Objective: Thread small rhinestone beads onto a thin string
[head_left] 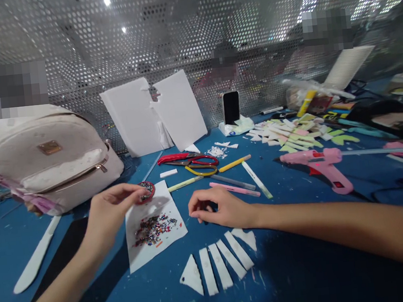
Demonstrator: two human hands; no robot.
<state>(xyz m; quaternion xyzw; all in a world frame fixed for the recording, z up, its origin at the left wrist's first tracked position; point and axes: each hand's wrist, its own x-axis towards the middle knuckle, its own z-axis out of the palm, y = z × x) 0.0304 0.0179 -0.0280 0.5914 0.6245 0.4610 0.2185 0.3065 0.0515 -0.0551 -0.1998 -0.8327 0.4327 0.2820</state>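
A perforated metal screen backs the blue table that I look down on through the head camera. My left hand pinches a round, red-rimmed disc between thumb and fingers, at the far edge of a white paper sheet; its face looks set with small glittery bits. Nearer to me on that sheet lies a loose scatter of coloured glitter pieces.

To do this well, I would grip the disc lightly by its rim and tilt it little, over the paper, so that anything falling lands on the sheet.

My right hand is right of the sheet, apart from the disc, its fingers loosely curled; I cannot tell whether they enclose anything. I would mind the white cut strips on its near side, and the pink hot glue gun farther right.
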